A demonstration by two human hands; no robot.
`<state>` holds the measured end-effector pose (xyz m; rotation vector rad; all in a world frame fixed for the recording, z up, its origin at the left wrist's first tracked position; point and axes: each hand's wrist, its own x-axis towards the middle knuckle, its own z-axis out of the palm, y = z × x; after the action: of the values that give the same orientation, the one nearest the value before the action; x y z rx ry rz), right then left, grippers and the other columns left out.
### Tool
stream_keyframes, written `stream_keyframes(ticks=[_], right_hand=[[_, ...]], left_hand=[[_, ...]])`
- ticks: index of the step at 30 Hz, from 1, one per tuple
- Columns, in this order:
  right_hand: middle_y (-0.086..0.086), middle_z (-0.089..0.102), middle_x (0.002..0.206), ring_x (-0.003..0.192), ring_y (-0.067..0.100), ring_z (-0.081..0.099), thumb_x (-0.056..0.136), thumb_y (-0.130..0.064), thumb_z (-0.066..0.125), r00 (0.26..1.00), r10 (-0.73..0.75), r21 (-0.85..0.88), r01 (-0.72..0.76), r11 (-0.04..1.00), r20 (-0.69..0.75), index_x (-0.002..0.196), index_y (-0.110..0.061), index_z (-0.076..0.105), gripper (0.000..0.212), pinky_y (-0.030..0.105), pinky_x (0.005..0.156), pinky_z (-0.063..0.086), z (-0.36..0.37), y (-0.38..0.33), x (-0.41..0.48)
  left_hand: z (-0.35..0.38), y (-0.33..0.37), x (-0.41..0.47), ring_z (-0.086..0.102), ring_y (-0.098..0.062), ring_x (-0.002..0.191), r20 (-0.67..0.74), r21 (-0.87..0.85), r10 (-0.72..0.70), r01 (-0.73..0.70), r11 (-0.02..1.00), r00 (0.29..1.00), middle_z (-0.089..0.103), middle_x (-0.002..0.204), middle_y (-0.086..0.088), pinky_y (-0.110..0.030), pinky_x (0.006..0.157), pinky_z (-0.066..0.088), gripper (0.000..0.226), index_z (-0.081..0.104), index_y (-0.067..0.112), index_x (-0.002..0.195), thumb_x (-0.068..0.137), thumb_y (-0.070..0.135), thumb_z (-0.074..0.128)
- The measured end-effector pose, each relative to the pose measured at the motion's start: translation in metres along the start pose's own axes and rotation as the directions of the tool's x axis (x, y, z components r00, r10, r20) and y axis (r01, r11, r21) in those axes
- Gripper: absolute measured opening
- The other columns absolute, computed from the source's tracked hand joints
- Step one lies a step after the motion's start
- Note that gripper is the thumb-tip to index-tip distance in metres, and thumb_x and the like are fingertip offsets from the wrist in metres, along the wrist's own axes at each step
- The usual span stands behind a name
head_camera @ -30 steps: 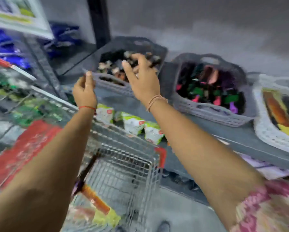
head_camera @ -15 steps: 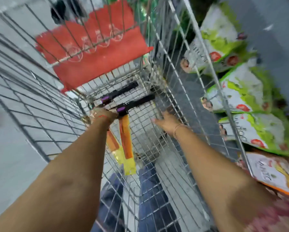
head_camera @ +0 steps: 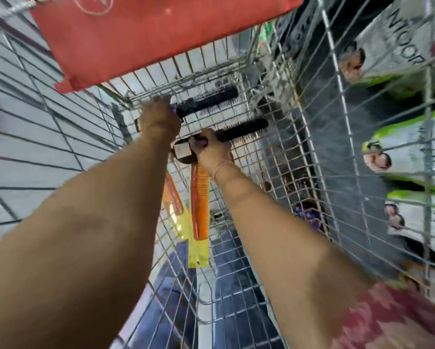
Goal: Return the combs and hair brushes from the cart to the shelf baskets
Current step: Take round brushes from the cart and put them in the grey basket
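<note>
Whereas half a second ago only the left hand [head_camera: 159,122] touched a brush, both now reach the cart [head_camera: 299,172] floor. Left fingers wrap the far brush [head_camera: 208,101], the right hand [head_camera: 210,149] clasps the near brush [head_camera: 244,128]; an orange comb [head_camera: 200,205] remains behind them.

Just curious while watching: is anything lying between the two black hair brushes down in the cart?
In the head view, only bare cart wire shows between the upper brush and the lower brush; each hand is at one handle.
</note>
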<state>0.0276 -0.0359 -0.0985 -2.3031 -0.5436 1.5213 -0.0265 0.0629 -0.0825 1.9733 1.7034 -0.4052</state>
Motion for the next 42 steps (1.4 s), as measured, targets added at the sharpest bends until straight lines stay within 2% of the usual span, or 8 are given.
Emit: stream_keyframes(ticks=[5, 12, 22, 27, 31, 34, 37, 42], right_hand=[[0.014, 0.047, 0.103, 0.081, 0.028, 0.053, 0.085, -0.032, 0.062, 0.941, -0.037, 0.167, 0.098, 0.981, -0.336, 0.096, -0.009, 0.057, 0.026, 0.028, 0.067, 0.040, 0.003, 0.012, -0.015], [0.012, 0.062, 0.117, 0.103, 0.031, 0.059, 0.089, -0.032, 0.055, 0.987, -0.155, -0.159, 0.146, 0.976, -0.043, 0.140, -0.033, 0.028, 0.057, 0.033, 0.080, 0.045, -0.009, 0.001, -0.010], [0.014, 0.066, 0.107, 0.087, 0.026, 0.059, 0.078, -0.018, 0.071, 0.934, 0.110, 0.458, 0.063, 0.887, -0.341, 0.092, -0.015, 0.068, 0.015, 0.026, 0.070, 0.046, -0.003, 0.005, -0.024], [0.016, 0.041, 0.125, 0.083, 0.027, 0.057, 0.084, 0.001, 0.054, 0.850, -0.088, -0.119, 0.029, 0.992, -0.520, 0.123, -0.021, 0.045, 0.046, 0.034, 0.065, 0.052, -0.037, 0.040, -0.057], [0.024, 0.032, 0.142, 0.116, 0.039, 0.046, 0.086, -0.012, 0.053, 0.935, -0.197, -0.688, -0.063, 0.723, -0.294, 0.139, -0.020, 0.019, 0.063, 0.045, 0.087, 0.046, -0.044, 0.076, -0.076], [0.022, 0.063, 0.103, 0.085, 0.036, 0.062, 0.093, -0.010, 0.037, 0.876, -0.266, -0.441, 0.069, 0.895, -0.403, 0.122, -0.009, 0.029, 0.031, 0.036, 0.061, 0.046, -0.043, 0.089, -0.082], [0.015, 0.063, 0.095, 0.083, 0.032, 0.062, 0.092, -0.004, 0.041, 0.808, 0.084, 0.078, -0.047, 0.996, -0.584, 0.114, -0.008, 0.044, 0.023, 0.027, 0.058, 0.041, -0.066, 0.101, -0.080], [0.009, 0.061, 0.107, 0.096, 0.028, 0.060, 0.084, -0.035, 0.062, 0.893, 0.108, 0.068, -0.087, 0.994, -0.436, 0.102, -0.009, 0.055, 0.033, 0.033, 0.075, 0.050, -0.067, 0.107, -0.073]], left_hand=[[0.017, 0.003, 0.023, 0.037, -0.041, 0.133, 0.205, 0.192, 0.036, -0.077, 0.978, 0.978, 0.040, 0.143, -0.022, -0.051, 0.106, 0.041, 0.058, 0.037, 0.012, 0.140, 0.083, 0.007, 0.052], [0.020, -0.004, 0.019, 0.024, -0.038, 0.138, 0.047, 0.230, -0.045, 0.033, 0.973, 0.998, 0.041, 0.142, -0.015, -0.049, 0.108, 0.030, 0.049, 0.054, 0.015, 0.126, 0.080, 0.025, 0.066], [-0.007, -0.001, -0.010, 0.059, -0.031, 0.104, 0.402, -0.184, -0.030, 0.112, 0.977, 0.915, 0.062, 0.123, -0.019, -0.039, 0.086, 0.049, 0.046, 0.061, 0.004, 0.113, 0.071, 0.015, 0.076], [-0.011, 0.014, -0.036, 0.065, -0.015, 0.043, 0.653, -0.258, -0.001, 0.223, 0.940, 0.757, 0.071, 0.063, -0.009, -0.025, 0.052, 0.050, 0.016, 0.058, 0.004, 0.098, 0.087, 0.015, 0.060], [0.022, 0.026, -0.069, 0.069, -0.026, 0.095, 0.543, -0.384, -0.091, 0.343, 0.857, 0.835, 0.065, 0.108, -0.021, -0.034, 0.078, 0.054, 0.054, 0.042, -0.002, 0.126, 0.087, 0.030, 0.060], [0.043, 0.032, -0.089, 0.072, -0.019, 0.070, 0.578, -0.500, -0.077, 0.427, 0.754, 0.813, 0.075, 0.076, -0.015, -0.021, 0.061, 0.051, 0.051, 0.060, -0.006, 0.104, 0.086, 0.041, 0.059], [0.054, 0.019, -0.092, 0.061, -0.032, 0.112, 0.448, -0.514, -0.237, 0.466, 0.720, 0.862, 0.064, 0.122, -0.019, -0.035, 0.090, 0.050, 0.052, 0.057, -0.002, 0.119, 0.082, 0.035, 0.058], [0.059, 0.012, -0.089, 0.057, -0.033, 0.117, 0.381, -0.448, -0.230, 0.397, 0.801, 0.896, 0.060, 0.127, -0.019, -0.038, 0.095, 0.047, 0.048, 0.054, -0.001, 0.122, 0.083, 0.025, 0.065]])
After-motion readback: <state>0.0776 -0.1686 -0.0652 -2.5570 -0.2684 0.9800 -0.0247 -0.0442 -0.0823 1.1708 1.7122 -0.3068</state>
